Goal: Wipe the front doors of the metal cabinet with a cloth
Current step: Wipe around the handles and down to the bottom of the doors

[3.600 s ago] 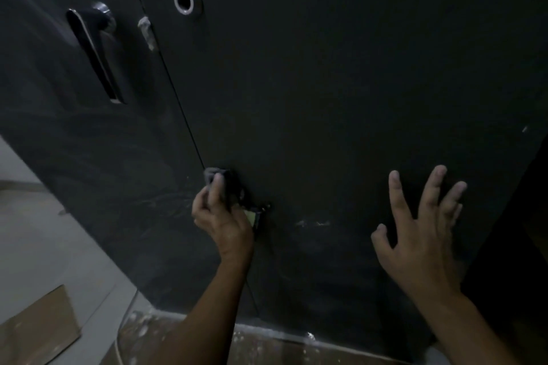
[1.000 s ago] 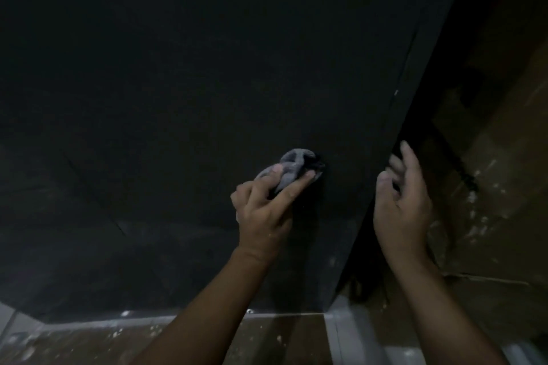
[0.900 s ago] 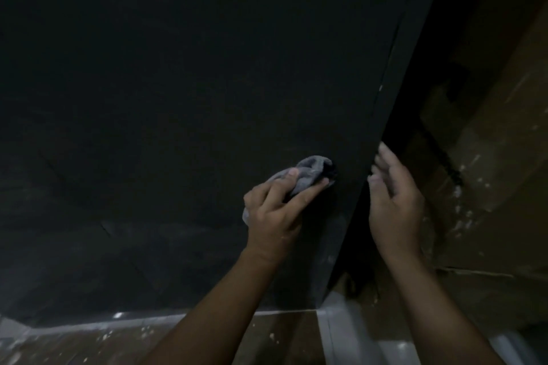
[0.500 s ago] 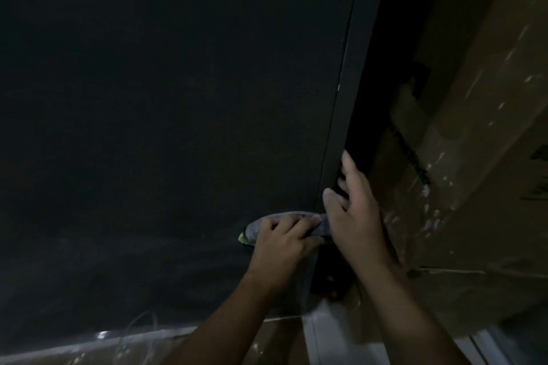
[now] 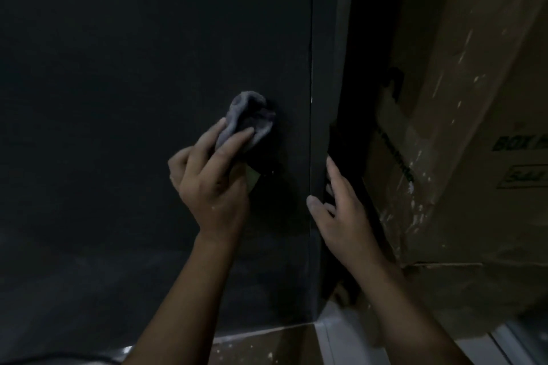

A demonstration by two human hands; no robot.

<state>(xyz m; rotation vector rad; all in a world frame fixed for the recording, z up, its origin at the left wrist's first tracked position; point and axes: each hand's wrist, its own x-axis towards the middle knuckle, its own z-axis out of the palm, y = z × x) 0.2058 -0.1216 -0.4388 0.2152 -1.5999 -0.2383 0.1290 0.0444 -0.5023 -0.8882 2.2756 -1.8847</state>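
The dark metal cabinet door (image 5: pixel 124 98) fills the left and middle of the view. My left hand (image 5: pixel 210 184) holds a bunched grey cloth (image 5: pixel 249 118) and presses it against the door close to its right edge. My right hand (image 5: pixel 341 213) rests on the cabinet's right corner (image 5: pixel 324 68), fingers wrapped round onto the side panel and thumb on the front face. Both forearms reach up from the bottom of the frame.
A large brown cardboard box (image 5: pixel 474 127) with printed lettering stands just right of the cabinet, leaving a narrow dark gap. Below, a paint-speckled floor strip (image 5: pixel 267 344) and a pale ledge (image 5: pixel 341 341) run along the cabinet's base.
My left hand has carried the cloth upward and a little left along the door. My right hand stays on the cabinet's right corner. The view has swung further toward the right edge.
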